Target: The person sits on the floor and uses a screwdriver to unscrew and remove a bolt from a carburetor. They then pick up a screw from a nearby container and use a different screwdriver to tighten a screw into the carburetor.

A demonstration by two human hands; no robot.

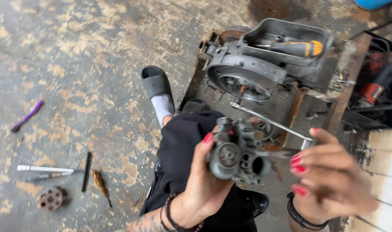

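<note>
Left hand point(204, 180) fingers clamped on grey carburetor point(236, 154), right hand point(329, 180) fingers apart beside it; could slip onto concrete floor point(75, 64).

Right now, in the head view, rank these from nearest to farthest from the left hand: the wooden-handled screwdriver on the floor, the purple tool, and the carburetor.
1. Carburetor: gripped in the left hand itself.
2. Wooden-handled screwdriver: on the floor, to the hand's left.
3. Purple tool: far left on the floor, farthest away.
</note>
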